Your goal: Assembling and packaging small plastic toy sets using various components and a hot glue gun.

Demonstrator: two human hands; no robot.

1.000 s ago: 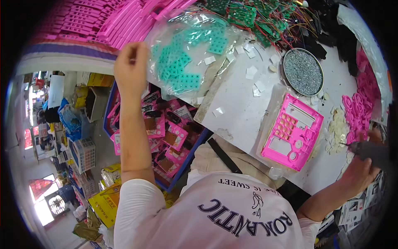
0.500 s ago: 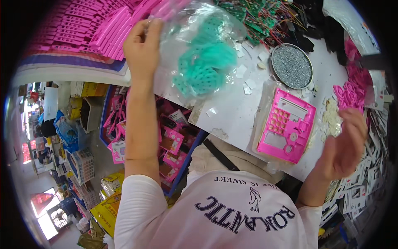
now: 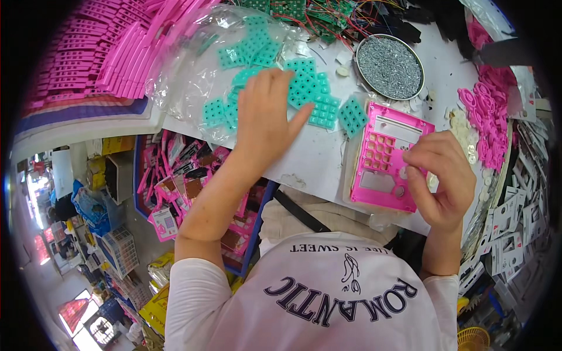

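Head view, left to right. Far left: stacked pink plastic frames (image 3: 126,58). Next, a clear plastic bag (image 3: 187,79), spread on the white tabletop (image 3: 319,158), teal keypad sheets lying about it.

Left hand (image 3: 263,120): palm down over the teal keypads (image 3: 303,85), fingers extended, thumb spread wide to the right; no closed grasp seen. Whether the fingertips press on the sheets, cannot tell.

Single keypad sheet (image 3: 353,117): apart from the left hand, to its right, just beside the housing's left edge. Long axis runs near to far, slightly tilted.

Pink housing (image 3: 398,140): right of the left hand, flat, long axis near to far, far end leaning right. Button-hole grid on the side toward the loose sheet. Right hand clearly nearer.

Right hand (image 3: 443,175): over the housing's right edge, fingers curled toward thumb; cannot tell if anything is pinched.

Far right: pink loop-shaped parts (image 3: 489,131).
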